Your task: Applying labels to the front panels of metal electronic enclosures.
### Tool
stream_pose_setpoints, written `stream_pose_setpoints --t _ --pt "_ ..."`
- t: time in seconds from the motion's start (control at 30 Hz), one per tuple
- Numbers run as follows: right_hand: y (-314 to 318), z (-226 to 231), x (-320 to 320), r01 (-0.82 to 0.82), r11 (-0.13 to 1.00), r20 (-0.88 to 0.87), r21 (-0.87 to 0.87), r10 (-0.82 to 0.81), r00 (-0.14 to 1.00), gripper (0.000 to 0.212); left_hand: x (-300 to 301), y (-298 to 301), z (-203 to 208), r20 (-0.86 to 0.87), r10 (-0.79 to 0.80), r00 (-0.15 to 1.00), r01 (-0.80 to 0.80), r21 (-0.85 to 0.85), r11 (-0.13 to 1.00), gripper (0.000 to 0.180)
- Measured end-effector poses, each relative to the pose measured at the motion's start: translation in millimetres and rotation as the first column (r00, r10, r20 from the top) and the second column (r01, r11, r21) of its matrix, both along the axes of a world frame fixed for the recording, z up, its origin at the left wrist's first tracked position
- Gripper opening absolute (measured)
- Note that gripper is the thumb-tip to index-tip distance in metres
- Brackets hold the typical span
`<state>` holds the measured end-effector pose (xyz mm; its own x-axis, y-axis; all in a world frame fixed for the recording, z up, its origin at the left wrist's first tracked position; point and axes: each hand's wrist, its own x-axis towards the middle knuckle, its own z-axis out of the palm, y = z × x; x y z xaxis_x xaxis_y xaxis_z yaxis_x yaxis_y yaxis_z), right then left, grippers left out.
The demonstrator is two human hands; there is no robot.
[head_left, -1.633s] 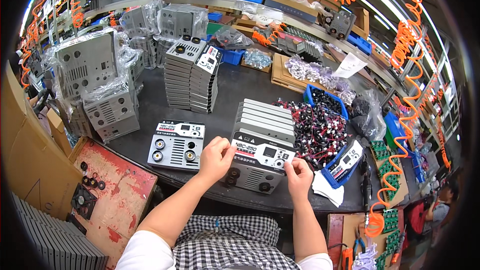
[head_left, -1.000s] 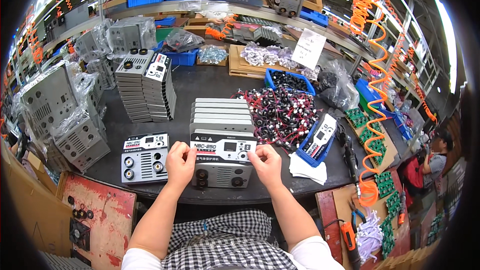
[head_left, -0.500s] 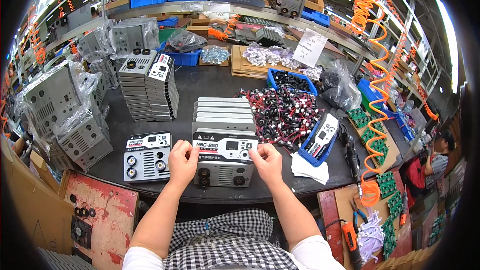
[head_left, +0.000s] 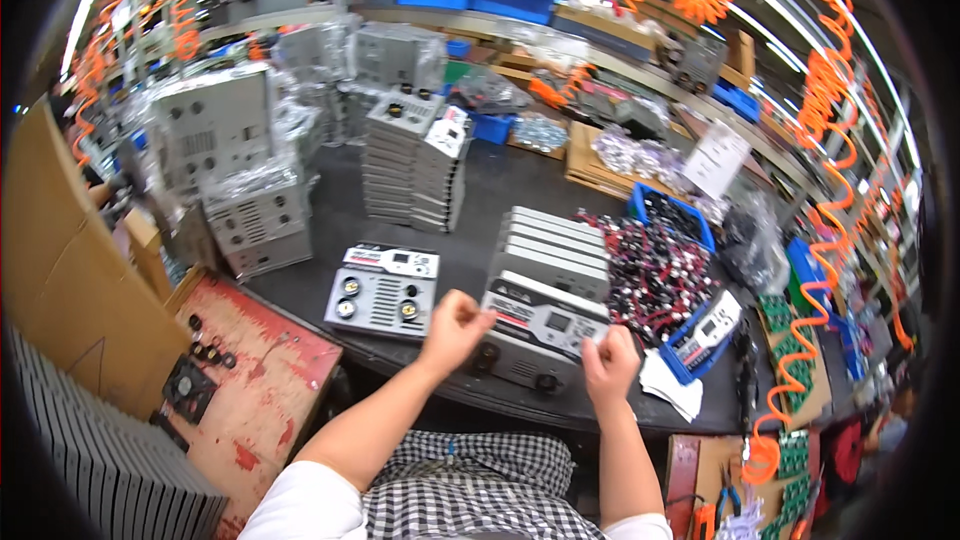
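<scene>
My left hand (head_left: 458, 330) is closed in a pinch at the left edge of a black, white and grey faceplate label (head_left: 545, 315). At its right edge my right hand (head_left: 610, 365) is pinched as well. The label lies over the sloped upper face of a grey metal front panel (head_left: 525, 368), whose vents and black round fittings show below. Blur hides whether the label is fully flat. Behind it stands a row of several bare grey panels (head_left: 555, 240). To the left lies a labelled panel (head_left: 385, 290) with round sockets.
A tall stack of labelled panels (head_left: 415, 160) stands farther back. Plastic-wrapped panels (head_left: 215, 120) are at left. On the right are a heap of wired parts (head_left: 655, 275), a blue tray (head_left: 705, 340) of labels, white paper (head_left: 670, 385) and a coiled orange hose (head_left: 835, 200).
The view has swung left, so the bench appears shifted right and tilted. Both hands remain at the label's two edges; the front panel now appears angled.
</scene>
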<state>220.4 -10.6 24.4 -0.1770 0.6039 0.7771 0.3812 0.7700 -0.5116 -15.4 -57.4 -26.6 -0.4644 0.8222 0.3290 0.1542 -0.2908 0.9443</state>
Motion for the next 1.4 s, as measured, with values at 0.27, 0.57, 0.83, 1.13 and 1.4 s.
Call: stream_pose_setpoints --t 0.27,0.57,0.83,1.13,1.4 --pt "-15.7 -0.4 -15.4 -0.190 0.982 -0.008 -0.017 0.190 0.982 0.025 -12.1 -60.1 34.9 -0.205 0.144 0.968 -0.120 0.128 0.985 0.026" --pt "4.8 -25.0 -29.4 -0.037 0.985 -0.012 -0.166 0.036 0.999 0.025 -195.6 -31.6 48.5 0.014 0.312 0.950 -0.277 -0.424 0.862 0.047" --pt "11.5 -27.7 -24.7 0.021 0.984 0.026 -0.179 -0.017 1.000 0.025 -191.8 -12.6 13.9 -0.615 0.190 0.765 -0.546 -0.464 0.698 0.080" --pt "12.8 -37.5 -27.3 0.061 0.987 0.011 -0.147 -0.060 0.998 0.029 -166.8 -22.2 42.8 -0.689 0.250 0.681 -0.663 -0.435 0.609 0.061" --pt "41.4 -71.3 -16.9 -0.066 0.908 -0.237 -0.413 -0.037 0.971 0.030 -57.0 -14.9 67.3 -0.521 -0.007 0.853 -0.031 -0.064 0.997 0.042"
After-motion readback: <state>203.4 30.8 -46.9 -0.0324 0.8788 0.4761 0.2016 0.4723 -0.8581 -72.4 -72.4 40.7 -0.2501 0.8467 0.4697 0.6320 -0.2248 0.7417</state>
